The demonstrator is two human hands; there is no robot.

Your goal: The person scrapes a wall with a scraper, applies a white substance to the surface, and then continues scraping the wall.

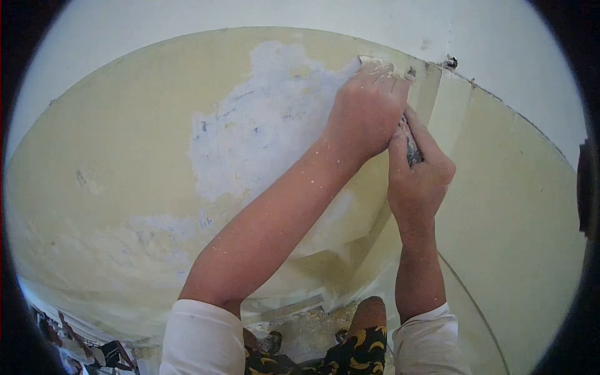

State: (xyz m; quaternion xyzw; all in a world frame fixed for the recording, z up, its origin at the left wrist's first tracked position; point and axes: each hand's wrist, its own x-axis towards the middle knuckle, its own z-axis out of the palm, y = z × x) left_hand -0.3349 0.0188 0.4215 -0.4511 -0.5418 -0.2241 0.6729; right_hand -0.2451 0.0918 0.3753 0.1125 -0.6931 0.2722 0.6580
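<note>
My right hand (422, 181) is closed around the dark, paint-spattered handle of a scraper (412, 150). Higher up, my left hand (369, 109) presses over the front of the tool, its dusty fingers bent against the wall. Most of the blade is hidden under them, and only a pale edge shows beside the fingertips. The yellow painted wall (137, 144) has a large bare whitish patch (269, 119) just left of my left hand. White flecks dot my left forearm.
A corner strip (447, 106) runs down the wall right of my hands, with a dark hole (450, 62) at its top. A thin cable (475, 306) hangs at lower right. My feet stand on a debris-strewn floor (306, 334). Other people (87, 350) appear at far lower left.
</note>
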